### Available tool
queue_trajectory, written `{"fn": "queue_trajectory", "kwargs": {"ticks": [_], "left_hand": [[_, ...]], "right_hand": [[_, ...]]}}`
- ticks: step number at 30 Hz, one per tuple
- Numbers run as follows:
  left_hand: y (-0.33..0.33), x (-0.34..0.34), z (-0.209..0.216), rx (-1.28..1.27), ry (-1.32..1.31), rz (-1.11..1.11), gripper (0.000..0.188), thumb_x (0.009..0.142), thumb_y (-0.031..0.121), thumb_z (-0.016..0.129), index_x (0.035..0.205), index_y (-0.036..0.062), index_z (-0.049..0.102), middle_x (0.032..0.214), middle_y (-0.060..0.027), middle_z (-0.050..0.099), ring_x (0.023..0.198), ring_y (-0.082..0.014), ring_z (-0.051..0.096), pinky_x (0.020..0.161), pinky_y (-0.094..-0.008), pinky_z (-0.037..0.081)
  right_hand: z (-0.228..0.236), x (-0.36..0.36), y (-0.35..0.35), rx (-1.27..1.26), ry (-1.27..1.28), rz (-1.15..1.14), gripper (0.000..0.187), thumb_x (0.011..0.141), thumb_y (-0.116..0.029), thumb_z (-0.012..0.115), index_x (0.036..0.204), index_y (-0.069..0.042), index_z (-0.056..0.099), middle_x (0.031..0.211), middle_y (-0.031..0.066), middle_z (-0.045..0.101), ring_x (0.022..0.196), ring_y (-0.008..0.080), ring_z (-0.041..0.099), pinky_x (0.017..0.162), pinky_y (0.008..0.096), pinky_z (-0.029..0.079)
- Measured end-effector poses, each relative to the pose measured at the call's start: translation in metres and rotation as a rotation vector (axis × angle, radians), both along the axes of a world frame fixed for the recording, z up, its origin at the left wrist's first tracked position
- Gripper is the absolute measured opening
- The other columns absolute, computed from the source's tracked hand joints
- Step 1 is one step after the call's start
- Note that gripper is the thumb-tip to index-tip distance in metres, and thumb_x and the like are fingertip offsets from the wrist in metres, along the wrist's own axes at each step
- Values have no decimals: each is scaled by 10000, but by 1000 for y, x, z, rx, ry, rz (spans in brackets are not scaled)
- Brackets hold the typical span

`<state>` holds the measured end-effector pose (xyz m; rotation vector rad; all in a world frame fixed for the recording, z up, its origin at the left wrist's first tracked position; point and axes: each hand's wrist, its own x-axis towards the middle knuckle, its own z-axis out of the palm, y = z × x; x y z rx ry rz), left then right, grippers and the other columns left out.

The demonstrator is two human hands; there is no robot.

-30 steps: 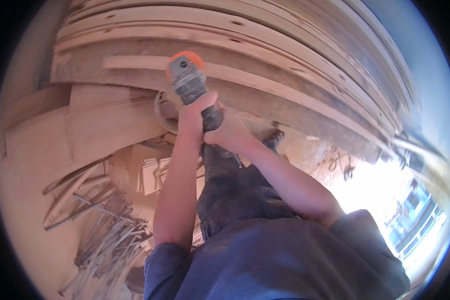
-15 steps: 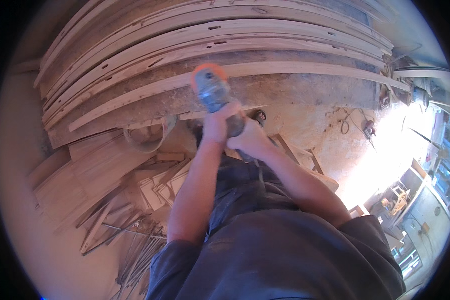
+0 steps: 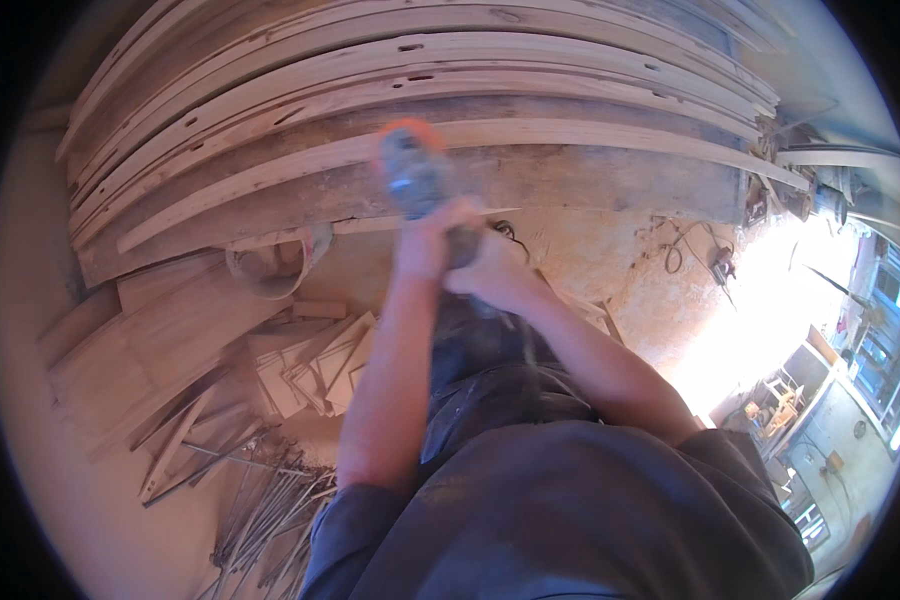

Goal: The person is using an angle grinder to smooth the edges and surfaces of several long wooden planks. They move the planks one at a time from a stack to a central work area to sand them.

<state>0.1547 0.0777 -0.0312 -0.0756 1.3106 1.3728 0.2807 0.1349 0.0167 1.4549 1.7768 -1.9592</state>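
While left fingers [image 3: 458, 209] and right fingers [image 3: 462, 281] grip the grinder [image 3: 418, 188], its head [image 3: 406, 148] has shifted rightward along the front plank [image 3: 570, 133].

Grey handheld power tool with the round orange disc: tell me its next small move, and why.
Probably steady the grey power tool: the left hand and right hand both grip it, but its orange disc looks blurred against the long, pale wooden strip, and whether they touch cannot be told.

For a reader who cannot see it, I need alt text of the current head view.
A person's left hand and right hand hold a blurred grey power tool with an orange end, near long wooden strips. Thin rods lie at lower left.
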Motion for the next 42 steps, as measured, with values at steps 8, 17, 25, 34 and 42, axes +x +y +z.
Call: {"fn": "queue_trajectory", "kwargs": {"ticks": [8,17,25,34,42], "left_hand": [[-9,-58,31,-6,-78,329,196,881,149,701,986,-1,633,843,-124,684,763,-248,678,727,-365,571],[66,80,24,-76,-47,102,203,885,204,676,873,3,699,850,-107,695,762,-218,669,742,-335,543],[156,207,43,-91,-61,75,161,813,146,745,872,5,697,793,-90,697,711,-205,679,716,-333,546],[212,322,43,-61,-100,-74,170,802,135,805,889,33,701,798,-57,700,688,-166,663,681,-329,538],[109,178,23,-55,-79,316,225,888,178,651,1023,-2,646,920,-159,678,855,-299,693,817,-435,570]], "right_hand": [[3,-70,10,-118,69,200,707,636,-232,782,1267,47,630,1004,235,737,965,302,734,869,361,563],[15,76,81,-109,-52,89,892,607,-283,808,1419,-8,563,1096,261,730,1062,346,725,929,388,557],[17,204,153,-126,-43,-34,787,618,-233,799,1335,15,591,1045,215,733,996,310,731,896,377,560],[22,325,178,-175,25,-280,585,667,-90,777,1212,-21,575,933,58,692,788,149,679,716,309,558],[2,163,144,-19,2,277,785,638,-293,802,1340,-13,589,1089,246,735,1058,349,726,929,387,559]]}}
